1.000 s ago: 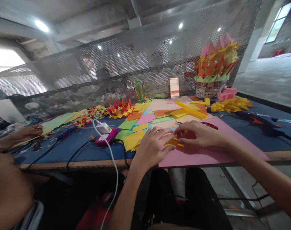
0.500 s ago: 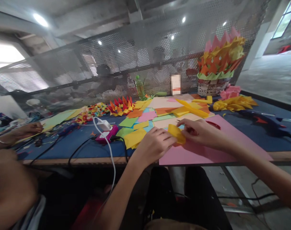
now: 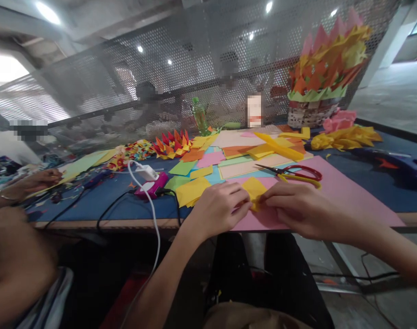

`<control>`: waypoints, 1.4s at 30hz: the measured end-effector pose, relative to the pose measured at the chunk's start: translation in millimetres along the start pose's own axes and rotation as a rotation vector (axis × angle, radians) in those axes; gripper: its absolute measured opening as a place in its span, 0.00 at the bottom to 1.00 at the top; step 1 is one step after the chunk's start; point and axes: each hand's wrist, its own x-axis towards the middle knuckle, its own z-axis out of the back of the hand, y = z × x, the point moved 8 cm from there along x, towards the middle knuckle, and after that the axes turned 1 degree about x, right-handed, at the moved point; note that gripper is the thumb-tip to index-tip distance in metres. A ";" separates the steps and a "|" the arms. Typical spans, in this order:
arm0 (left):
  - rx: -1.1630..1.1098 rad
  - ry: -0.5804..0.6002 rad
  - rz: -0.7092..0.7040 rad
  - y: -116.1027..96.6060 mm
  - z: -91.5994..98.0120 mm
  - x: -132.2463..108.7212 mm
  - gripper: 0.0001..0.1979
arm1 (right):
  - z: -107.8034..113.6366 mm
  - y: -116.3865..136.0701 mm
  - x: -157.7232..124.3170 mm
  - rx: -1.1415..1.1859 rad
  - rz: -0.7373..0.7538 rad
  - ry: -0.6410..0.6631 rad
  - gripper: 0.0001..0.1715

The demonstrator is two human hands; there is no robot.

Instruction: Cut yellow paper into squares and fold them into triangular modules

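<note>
Between my two hands is a small piece of yellow paper (image 3: 254, 189), over the near part of a pink sheet (image 3: 345, 194). My left hand (image 3: 224, 205) pinches its left side, and my right hand (image 3: 297, 208) pinches its right side near the lower edge. Scissors (image 3: 294, 172) with red and yellow handles lie just beyond my right hand, blades pointing left. Left of my left hand, a stack of yellow paper pieces (image 3: 191, 191) sits on the blue table. My fingers partly cover the held paper.
Mixed coloured papers (image 3: 236, 141) spread behind my hands. A magenta power adapter (image 3: 152, 186) with cables stands to the left. A decorated paper basket (image 3: 316, 112), a glue gun (image 3: 397, 164) and yellow crepe paper (image 3: 345, 138) are at right. Another person's hand (image 3: 44, 178) works at far left.
My right hand has moved down and nearer, off the scissors, which now show. The yellow paper, curled before, now appears flatter between both hands. The view has shifted slightly.
</note>
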 end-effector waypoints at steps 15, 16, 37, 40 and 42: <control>-0.168 -0.023 0.258 13.9 -9.8 12.4 0.08 | -2.8 -6.3 -11.5 0.014 -0.006 -0.024 0.30; -0.176 -0.021 0.266 14.5 -10.0 12.3 0.08 | -3.7 -6.2 -12.5 0.007 -0.003 -0.026 0.30; -0.283 0.036 0.314 21.4 -16.4 16.1 0.13 | -5.9 13.3 -12.1 -0.113 0.017 0.011 0.35; -0.270 0.041 0.288 21.9 -16.6 17.4 0.10 | -6.4 13.6 -9.5 -0.109 0.003 0.023 0.35; -0.258 0.032 0.249 22.1 -14.5 16.6 0.06 | -7.8 14.6 -9.5 -0.121 0.017 0.030 0.31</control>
